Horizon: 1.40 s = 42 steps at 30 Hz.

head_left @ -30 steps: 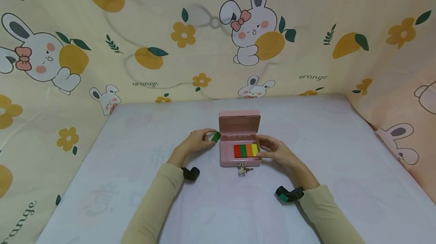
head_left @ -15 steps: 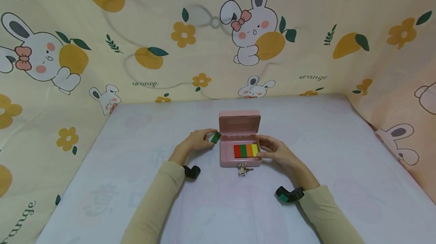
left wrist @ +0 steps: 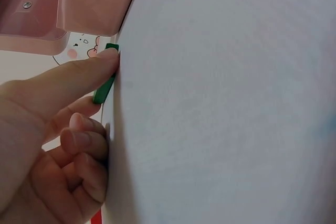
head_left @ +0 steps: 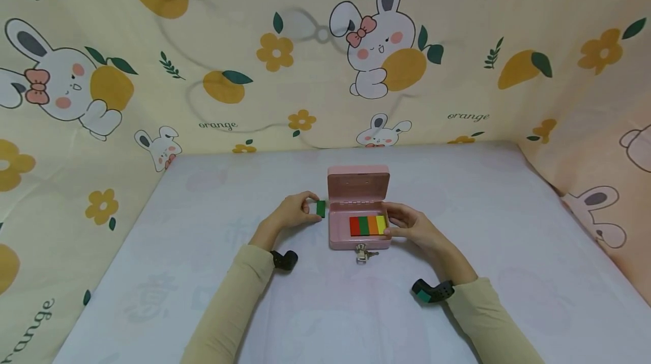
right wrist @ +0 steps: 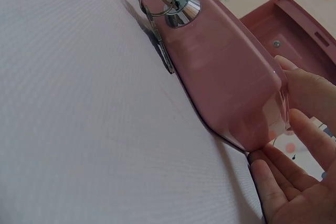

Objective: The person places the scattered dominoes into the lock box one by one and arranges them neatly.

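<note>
Between thumb and fingers, my left hand [head_left: 291,211] pinches a green block [head_left: 321,209] just left of an open pink metal box [head_left: 338,235]. In the left wrist view, the green block [left wrist: 104,91] stands on end close to the box's corner, thumb tip near its top. The box holds a row of flat blocks: red [head_left: 354,226], green [head_left: 363,226], orange [head_left: 373,225] and yellow [head_left: 381,225]. My right hand [head_left: 416,227] holds the box's right side, thumb at the rim and other fingertips against the outer wall and base.
The raised lid [head_left: 358,184] leans back behind the box. From the lock [right wrist: 184,10] at the front hang keys on a ring [right wrist: 157,1]. A red piece [left wrist: 96,217] shows below the left hand. White cloth [head_left: 325,307] covers the table; a printed curtain [head_left: 305,81] stands behind.
The green block in my left hand has turned from slanted to upright and shifted slightly left, away from the box. My right hand and the box stay in place.
</note>
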Available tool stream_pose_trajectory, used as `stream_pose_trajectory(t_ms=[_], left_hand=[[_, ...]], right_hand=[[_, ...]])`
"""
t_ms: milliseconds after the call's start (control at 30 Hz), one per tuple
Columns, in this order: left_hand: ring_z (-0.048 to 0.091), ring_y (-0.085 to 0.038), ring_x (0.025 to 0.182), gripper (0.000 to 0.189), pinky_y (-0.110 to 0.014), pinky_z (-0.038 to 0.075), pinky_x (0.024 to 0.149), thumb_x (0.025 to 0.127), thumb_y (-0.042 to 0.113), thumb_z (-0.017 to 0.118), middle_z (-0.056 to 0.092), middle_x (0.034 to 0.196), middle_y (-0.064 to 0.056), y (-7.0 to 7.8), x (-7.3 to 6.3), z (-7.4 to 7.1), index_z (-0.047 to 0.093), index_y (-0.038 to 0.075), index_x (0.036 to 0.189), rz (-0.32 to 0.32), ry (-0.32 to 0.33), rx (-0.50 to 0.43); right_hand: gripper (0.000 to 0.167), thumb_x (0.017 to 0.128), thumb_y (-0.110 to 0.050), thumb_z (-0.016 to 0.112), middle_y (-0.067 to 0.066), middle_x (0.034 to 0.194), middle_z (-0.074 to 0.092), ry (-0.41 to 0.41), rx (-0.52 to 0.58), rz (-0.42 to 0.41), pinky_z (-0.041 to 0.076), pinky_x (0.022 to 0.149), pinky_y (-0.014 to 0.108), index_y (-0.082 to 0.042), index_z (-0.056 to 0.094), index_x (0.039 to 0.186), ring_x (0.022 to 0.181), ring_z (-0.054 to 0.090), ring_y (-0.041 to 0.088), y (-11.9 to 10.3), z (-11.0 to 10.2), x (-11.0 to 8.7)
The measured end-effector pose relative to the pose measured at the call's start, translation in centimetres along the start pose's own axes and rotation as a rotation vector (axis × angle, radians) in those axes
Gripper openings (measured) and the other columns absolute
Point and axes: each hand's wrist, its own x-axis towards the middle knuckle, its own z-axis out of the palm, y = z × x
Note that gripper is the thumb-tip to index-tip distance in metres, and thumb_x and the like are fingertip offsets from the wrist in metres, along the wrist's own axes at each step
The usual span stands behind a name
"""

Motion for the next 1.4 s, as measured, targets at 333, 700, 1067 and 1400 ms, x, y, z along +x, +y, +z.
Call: stream_pose_trajectory(t_ms=[333, 700, 1067, 1400], left_hand=[[0.044, -0.011, 0.066, 0.047, -0.024, 0.036, 0.066, 0.082, 0.028, 0.076, 0.048, 0.071, 0.001, 0.0, -0.3, 0.1, 0.06, 0.008, 0.121, 0.048, 0.036, -0.027], [0.041, -0.009, 0.066, 0.047, -0.022, 0.035, 0.066, 0.08, 0.022, 0.078, 0.046, 0.071, 0.003, 0.3, -0.7, 0.6, 0.061, 0.006, 0.121, 0.014, 0.079, -0.054], [0.041, -0.009, 0.067, 0.048, -0.022, 0.035, 0.064, 0.08, 0.023, 0.078, 0.045, 0.071, 0.003, 0.9, -1.5, 0.2, 0.061, 0.004, 0.121, 0.024, 0.071, -0.076], [0.042, -0.009, 0.067, 0.049, -0.023, 0.036, 0.067, 0.08, 0.025, 0.078, 0.046, 0.07, 0.002, 1.1, -2.2, -0.3, 0.061, 0.003, 0.121, 0.068, 0.065, -0.058]], right_hand=[[0.068, 0.087, -0.014, 0.07, 0.016, 0.154, 0.036, 0.009, 0.043, 0.022, 0.034, 0.111, 0.053, -0.011, 0.038, 0.147, 0.143, 0.035, 0.04, 0.0, 0.0, 0.1], [0.067, 0.087, -0.014, 0.07, 0.015, 0.154, 0.037, 0.013, 0.059, 0.036, 0.032, 0.112, 0.053, -0.011, 0.039, 0.146, 0.144, 0.035, 0.039, 0.1, 0.0, 0.1], [0.068, 0.087, -0.014, 0.07, 0.016, 0.153, 0.038, 0.012, 0.044, 0.022, 0.033, 0.111, 0.054, -0.011, 0.038, 0.146, 0.144, 0.034, 0.04, 0.1, 0.0, 0.1], [0.068, 0.087, -0.013, 0.07, 0.016, 0.154, 0.037, 0.009, 0.065, 0.023, 0.033, 0.111, 0.054, -0.01, 0.038, 0.147, 0.144, 0.034, 0.04, 0.0, 0.0, 0.0]])
